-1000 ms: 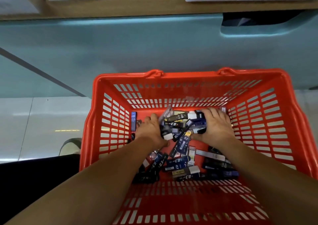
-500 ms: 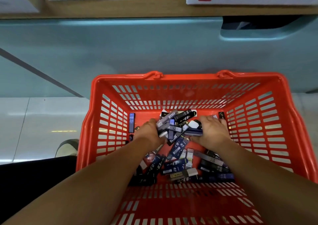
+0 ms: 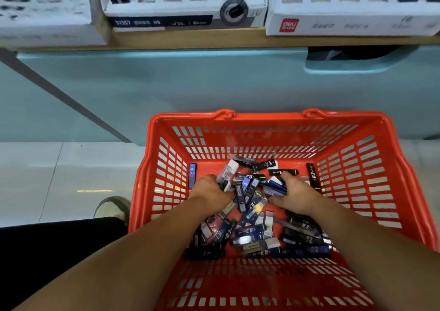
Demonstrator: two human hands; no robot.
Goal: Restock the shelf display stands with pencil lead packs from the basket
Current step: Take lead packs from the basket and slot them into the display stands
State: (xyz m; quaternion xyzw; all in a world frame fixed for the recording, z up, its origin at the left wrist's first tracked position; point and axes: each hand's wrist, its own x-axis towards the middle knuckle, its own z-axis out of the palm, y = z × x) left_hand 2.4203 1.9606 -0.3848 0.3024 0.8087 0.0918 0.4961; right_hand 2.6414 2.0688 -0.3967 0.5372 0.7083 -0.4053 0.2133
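An orange plastic basket [image 3: 390,182] sits low in front of me with several dark blue, black and white pencil lead packs in it. Both my hands are inside it, cupped round one bunch of packs [image 3: 247,189] between them. My left hand [image 3: 209,191] grips the bunch's left side and my right hand [image 3: 295,193] grips its right side. More packs [image 3: 252,237] lie loose on the basket floor nearer me. White display stands [image 3: 185,6] stand on the wooden shelf [image 3: 190,39] at the top.
A white Deli box stand [image 3: 345,22] sits at the shelf's right and another white stand [image 3: 45,20] at its left. Below the shelf is a pale teal cabinet front [image 3: 166,84]. My shoe [image 3: 112,207] is on the tiled floor left of the basket.
The view has tilted up, so the shelf stands now show. My hands have drawn closer together and lifted the bunch of packs slightly off the basket floor.
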